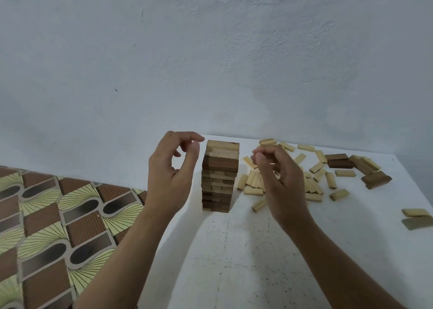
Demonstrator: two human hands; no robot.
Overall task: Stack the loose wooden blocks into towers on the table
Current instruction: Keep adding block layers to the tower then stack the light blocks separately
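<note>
The tall tower of pale and dark wooden blocks (221,175) stands on the white speckled worktop (234,250), between both hands. The left hand (171,175) hovers beside it, loosely curled, empty. I cannot tell whether the right hand (281,180), fingers bunched, pinches anything. Likely a layer is just placed; next, fetch from the loose pale and dark wooden blocks (345,173) scattered to the right and set one down gently
</note>
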